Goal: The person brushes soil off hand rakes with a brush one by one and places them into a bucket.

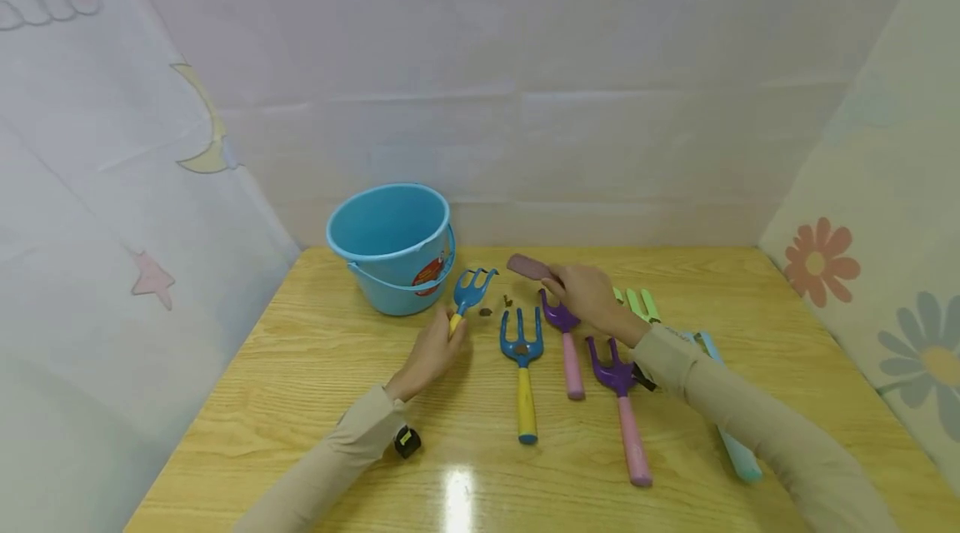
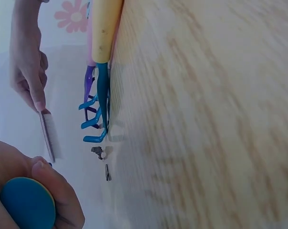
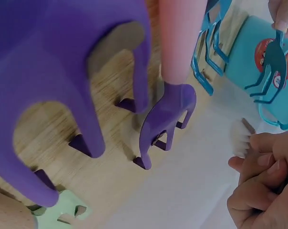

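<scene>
My left hand grips the yellow handle of a small blue hand rake, its tines raised beside the blue bucket. In the left wrist view the blue end of that handle pokes out of my fist. My right hand pinches a small brush with a mauve back; its pale bristles show in the left wrist view. Dark brown bits lie below the brush on the table. Just in front, another blue rake with a yellow handle lies with a brown bit on its head.
Two purple rakes with pink handles, one nearer and one farther, lie under and beside my right arm. Light green tines and a pale blue-green tool are partly covered by it. A patterned cloth hangs behind the wooden table.
</scene>
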Available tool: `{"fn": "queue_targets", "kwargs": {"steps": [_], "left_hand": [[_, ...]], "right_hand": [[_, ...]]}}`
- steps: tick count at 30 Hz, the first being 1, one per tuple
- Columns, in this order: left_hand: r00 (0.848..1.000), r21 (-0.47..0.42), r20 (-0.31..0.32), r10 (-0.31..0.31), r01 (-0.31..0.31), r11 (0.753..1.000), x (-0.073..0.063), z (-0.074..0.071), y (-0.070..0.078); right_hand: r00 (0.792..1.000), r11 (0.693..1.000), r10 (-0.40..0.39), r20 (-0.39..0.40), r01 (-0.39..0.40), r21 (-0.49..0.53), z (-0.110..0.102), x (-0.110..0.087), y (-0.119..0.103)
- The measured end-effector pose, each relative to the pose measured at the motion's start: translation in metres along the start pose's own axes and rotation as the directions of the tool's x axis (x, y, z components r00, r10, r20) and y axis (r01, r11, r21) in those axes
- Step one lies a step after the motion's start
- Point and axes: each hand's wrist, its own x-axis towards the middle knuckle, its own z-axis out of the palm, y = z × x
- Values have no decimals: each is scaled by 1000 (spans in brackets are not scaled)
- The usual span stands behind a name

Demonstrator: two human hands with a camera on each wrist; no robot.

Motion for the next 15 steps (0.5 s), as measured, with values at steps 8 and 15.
{"fn": "queue_targets", "kwargs": {"steps": [8, 15], "left_hand": [[999, 6, 16, -40, 40, 999, 1, -1, -2], [997, -3, 39, -61, 61, 998, 1, -1, 0]], "right_hand": [[998, 998, -57, -16, 58, 39, -2, 1, -4], [993, 991, -115, 24, 114, 64, -3, 1, -12]]}}
